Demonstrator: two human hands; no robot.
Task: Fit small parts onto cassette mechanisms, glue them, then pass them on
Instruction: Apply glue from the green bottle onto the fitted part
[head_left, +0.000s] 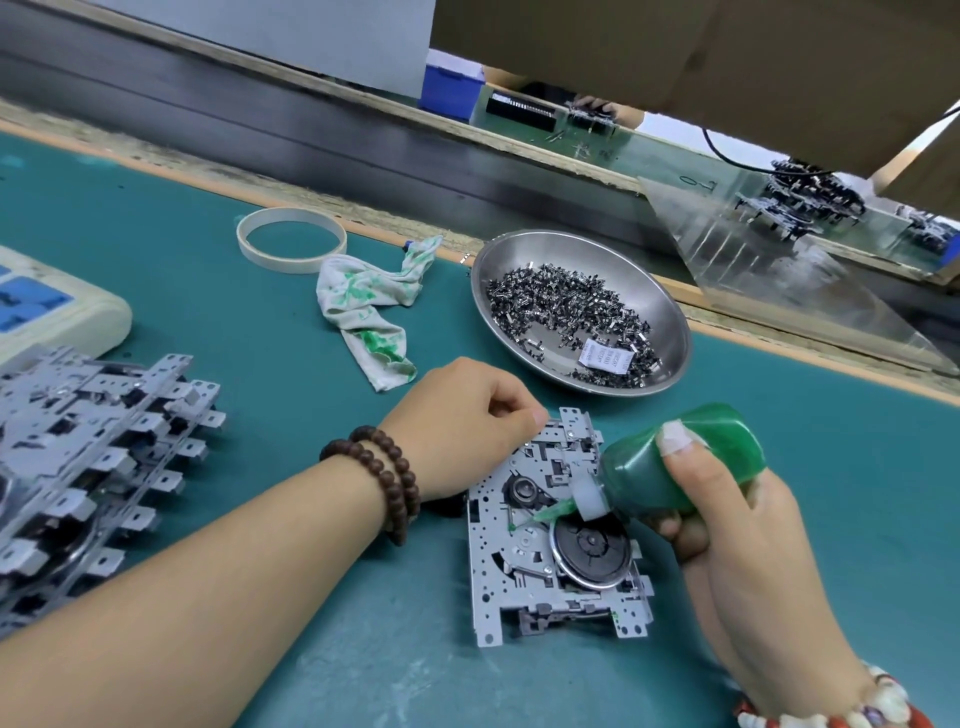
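Left hand (462, 426) hides mechanism's (556, 545) corner — stack (93, 467) cropped.

Teal work mat (260, 332) over the bench, edged along the far side by a worn wooden strip (363, 223). Beyond it, a dark conveyor belt (260, 130) running across the view, with a grey panel (291, 36) and brown cardboard (727, 62) above. Even, bright light throughout, with soft glare on a clear plastic sheet (779, 260) at the right.
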